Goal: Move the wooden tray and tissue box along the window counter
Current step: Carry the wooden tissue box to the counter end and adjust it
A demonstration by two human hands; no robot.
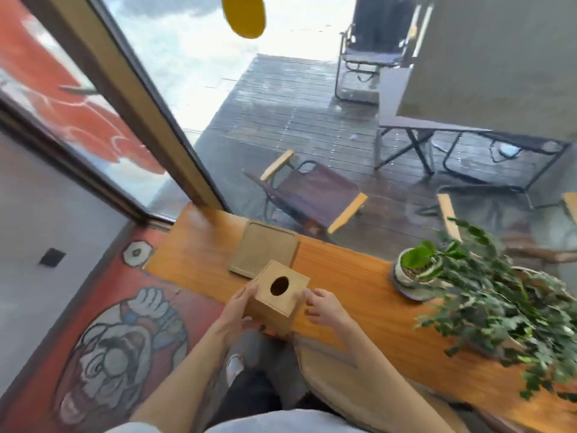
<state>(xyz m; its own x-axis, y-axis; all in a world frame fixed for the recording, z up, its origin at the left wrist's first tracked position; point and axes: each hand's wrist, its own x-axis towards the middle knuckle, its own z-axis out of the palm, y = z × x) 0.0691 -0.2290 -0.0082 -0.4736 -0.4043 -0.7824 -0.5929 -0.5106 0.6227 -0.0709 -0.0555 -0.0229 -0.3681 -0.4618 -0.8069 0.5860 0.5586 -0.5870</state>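
Orange-brown wood makes up the counter (343, 285), which runs from the window corner at left toward the lower right, where the frame cuts it off. Its near edge is partly hidden by the person's forearms and by tan fabric below the right arm; what that fabric is cannot be made out.

Nearest, 2 hands hold the box (278, 297), a wooden cube with 1 round hole on top, at the counter's near edge. Whether its base rests on the wood or hangs just off the edge is unclear, since the lower corner is covered by fingers. The left hand (237, 310) wraps the box's left face, fingers curled under the bottom, thumb up along the side. The right hand (324, 307) presses the right face with fingers loosely spread, the tips touching the top corner. Both forearms reach in from the bottom edge.

Just beyond the box lies the tray (265, 248), flat and empty, its near corner hidden behind the box. Bare wood stays open to the left of the tray up to the corner, and to the right between the tray and a small pot (415, 270). A larger leafy plant (505, 310) overhangs the counter's right stretch, blurred.

Farther, through the glass, folding chairs (312, 195) stand on a wet deck.
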